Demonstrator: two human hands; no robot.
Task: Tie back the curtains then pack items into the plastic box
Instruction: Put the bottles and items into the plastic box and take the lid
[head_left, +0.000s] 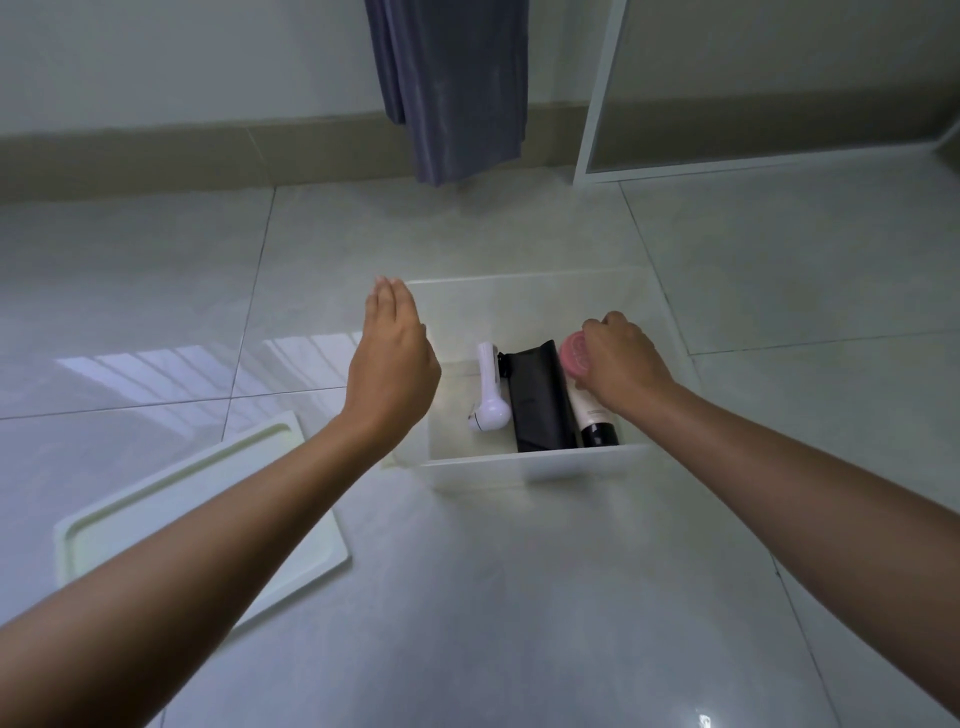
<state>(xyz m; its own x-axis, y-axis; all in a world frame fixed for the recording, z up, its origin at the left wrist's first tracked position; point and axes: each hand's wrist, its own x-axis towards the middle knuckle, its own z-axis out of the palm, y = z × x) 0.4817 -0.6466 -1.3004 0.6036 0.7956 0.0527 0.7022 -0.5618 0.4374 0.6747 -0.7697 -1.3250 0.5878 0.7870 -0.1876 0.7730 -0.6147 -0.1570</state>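
A translucent white plastic box (535, 465) stands open on the tiled floor. Inside lie a white handheld device (488, 395), a black pouch (535, 400), a white bottle with a black cap (595, 421) and a pink round item (571, 356). My right hand (623, 364) reaches into the box's right side, fingers closed on the pink item. My left hand (392, 358) hovers over the box's left wall, flat, fingers together, holding nothing. A grey-blue curtain (457, 88) hangs gathered against the far wall.
The box's white lid (156, 519) lies on the floor at the lower left, partly under my left forearm. A white-framed door or panel (597, 93) stands at the back right. A beige skirting runs along the wall.
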